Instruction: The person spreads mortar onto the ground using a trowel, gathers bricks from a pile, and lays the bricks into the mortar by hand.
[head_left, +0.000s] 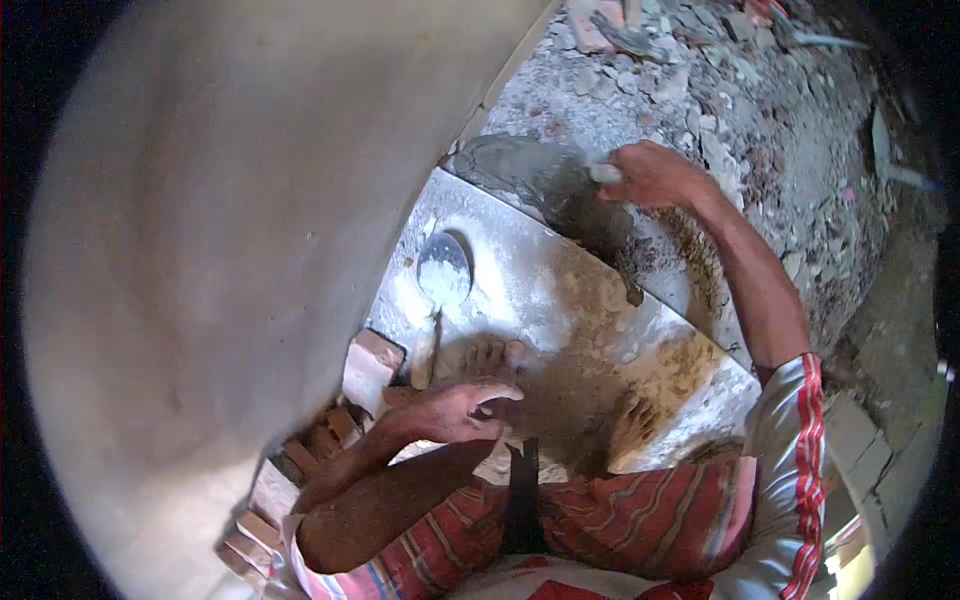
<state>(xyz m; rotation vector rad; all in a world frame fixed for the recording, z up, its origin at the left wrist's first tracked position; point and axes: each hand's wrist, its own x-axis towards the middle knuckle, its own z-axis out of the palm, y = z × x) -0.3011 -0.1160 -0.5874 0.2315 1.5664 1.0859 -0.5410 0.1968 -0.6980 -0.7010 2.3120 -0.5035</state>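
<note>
The left hand (465,411) is held half-open, nothing seen in it. A pan (444,268) is set on the slab (520,250). Beyond the slab's edge, a pale handle (604,173) is gripped by the right hand (660,175) at the mortar (515,162). Spreading seems partly done; farther rubble (720,90) is uncovered.
</note>
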